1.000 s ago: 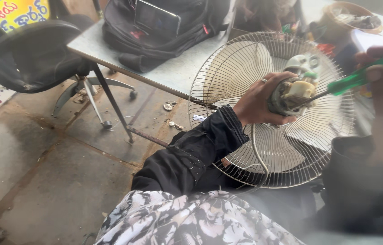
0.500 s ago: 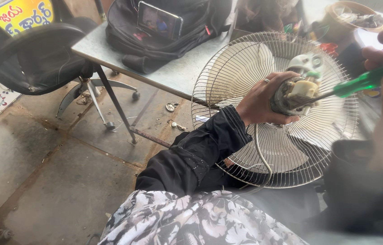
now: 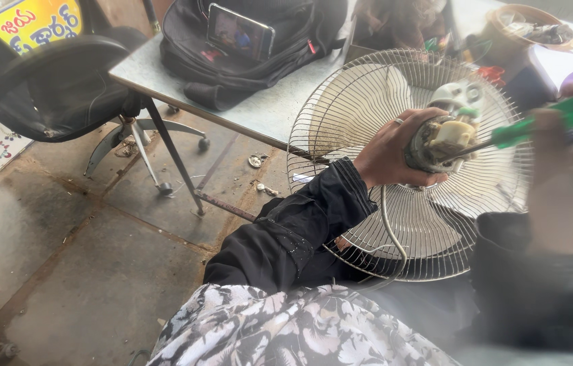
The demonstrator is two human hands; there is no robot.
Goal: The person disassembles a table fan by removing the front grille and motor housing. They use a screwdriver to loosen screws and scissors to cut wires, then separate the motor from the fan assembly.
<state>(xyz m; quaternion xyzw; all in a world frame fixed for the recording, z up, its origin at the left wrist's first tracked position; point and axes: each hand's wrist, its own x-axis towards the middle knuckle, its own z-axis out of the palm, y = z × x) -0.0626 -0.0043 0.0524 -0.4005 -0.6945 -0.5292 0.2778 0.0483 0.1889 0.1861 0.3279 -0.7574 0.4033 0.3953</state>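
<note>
In front of my lap, my left hand (image 3: 391, 152) was wrapped around a small fan motor (image 3: 436, 142), gripping its round body. My right hand (image 3: 568, 163), blurred and close to the camera, was clenched on a green-handled screwdriver (image 3: 544, 122) whose metal shaft reached to the motor's pale end. A grey cord (image 3: 389, 230) hung down from the motor. Directly behind the motor stood a round wire fan guard (image 3: 368, 102), upright and leaning near the counter (image 3: 266, 108), filling the space between my hands and the things beyond. On the counter lay a black backpack (image 3: 232, 61) with a phone (image 3: 239, 32) propped against it, and farther right a round bowl (image 3: 527, 24) of small parts. To the left stood a black office chair (image 3: 49, 88) on a bare concrete floor (image 3: 63, 271), with small metal bits (image 3: 257, 160) scattered under the counter.
</note>
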